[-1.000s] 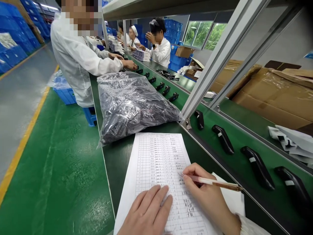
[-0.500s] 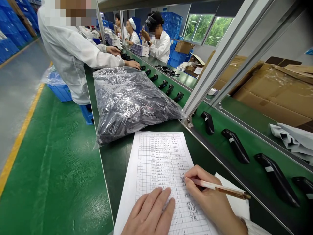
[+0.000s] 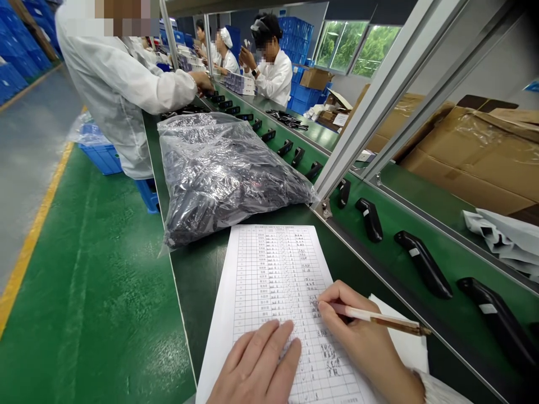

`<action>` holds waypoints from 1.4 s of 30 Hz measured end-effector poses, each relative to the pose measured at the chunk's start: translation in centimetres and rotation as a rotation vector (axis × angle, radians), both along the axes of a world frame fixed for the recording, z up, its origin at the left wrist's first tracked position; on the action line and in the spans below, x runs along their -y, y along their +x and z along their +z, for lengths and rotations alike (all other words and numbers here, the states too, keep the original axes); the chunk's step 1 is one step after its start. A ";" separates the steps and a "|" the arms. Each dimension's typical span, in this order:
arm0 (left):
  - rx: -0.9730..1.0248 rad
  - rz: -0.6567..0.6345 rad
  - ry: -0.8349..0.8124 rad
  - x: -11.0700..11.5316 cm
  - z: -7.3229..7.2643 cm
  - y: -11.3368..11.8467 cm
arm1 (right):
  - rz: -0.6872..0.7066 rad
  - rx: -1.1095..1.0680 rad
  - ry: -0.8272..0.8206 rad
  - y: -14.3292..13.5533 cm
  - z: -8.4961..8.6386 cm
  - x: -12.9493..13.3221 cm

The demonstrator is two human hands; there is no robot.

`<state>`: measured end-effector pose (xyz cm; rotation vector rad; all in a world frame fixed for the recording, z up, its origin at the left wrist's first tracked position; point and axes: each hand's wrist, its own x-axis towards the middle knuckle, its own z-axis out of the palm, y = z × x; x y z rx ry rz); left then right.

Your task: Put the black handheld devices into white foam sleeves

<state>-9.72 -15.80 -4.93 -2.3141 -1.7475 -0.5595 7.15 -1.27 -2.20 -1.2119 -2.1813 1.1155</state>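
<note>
A printed form (image 3: 252,269) with a ruled table and handwritten entries lies on the green bench. My left hand (image 3: 259,362) rests flat on its lower part, fingers stretched out. In my right hand (image 3: 366,336) a pen (image 3: 379,318) is gripped, its tip end at the form's right-hand column. The tip itself is hidden behind my fingers. Beneath my right hand another white sheet (image 3: 410,342) sticks out. Just beyond the form sits a clear plastic bag (image 3: 227,174) full of dark items.
Right of the form, a green conveyor belt (image 3: 391,269) carries several black handle-shaped devices (image 3: 423,264). A metal post (image 3: 379,101) rises beside it. Large cardboard boxes (image 3: 484,157) stand at right. A co-worker in a white coat (image 3: 122,73) stands at far left; others sit farther back.
The black devices have shifted along the belt toward the lower right. The nearest co-worker's arm has drawn back from the bag. My right hand and pen have barely moved; my left stays put.
</note>
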 end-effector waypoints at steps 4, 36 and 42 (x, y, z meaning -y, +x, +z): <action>-0.044 -0.003 0.021 0.0 0.0 0.0 | 0.015 0.005 0.001 0.0 0.2 0.0; -0.035 -0.004 0.045 -0.3 0.3 0.0 | 0.028 -0.015 -0.019 0.3 -0.1 -0.2; -0.033 0.015 0.041 -0.2 0.4 0.1 | -0.010 -0.029 -0.022 0.3 -0.3 -0.2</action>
